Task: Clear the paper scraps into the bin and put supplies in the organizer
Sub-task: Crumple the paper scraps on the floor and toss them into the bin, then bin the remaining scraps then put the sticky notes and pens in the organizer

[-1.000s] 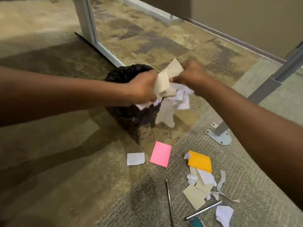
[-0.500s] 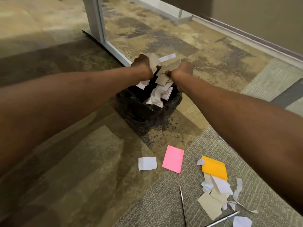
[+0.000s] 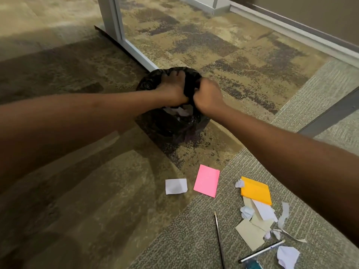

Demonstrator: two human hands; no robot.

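A small bin with a black liner (image 3: 180,126) stands on the carpet beside a desk leg. White paper scraps (image 3: 177,112) lie inside it. Both my hands are over its mouth: my left hand (image 3: 172,87) is palm down with fingers reaching toward the far rim, and my right hand (image 3: 207,96) is curled into a fist beside it. No paper shows in either hand. On the floor nearer me lie a white scrap (image 3: 175,186), a pink sticky note (image 3: 206,180), an orange sticky pad (image 3: 256,191), a pile of torn scraps (image 3: 256,220), a pencil (image 3: 219,237) and a pen (image 3: 262,251).
A grey metal desk leg (image 3: 114,20) with a floor foot (image 3: 138,55) stands just behind the bin. A wall with a baseboard (image 3: 291,30) runs along the right. Another crumpled white scrap (image 3: 287,256) and a bluish object (image 3: 252,265) lie at the bottom edge.
My hands carried a bundle of scraps over the bin and lowered into its mouth. The bundle is no longer in my hands; scraps now lie inside the liner.
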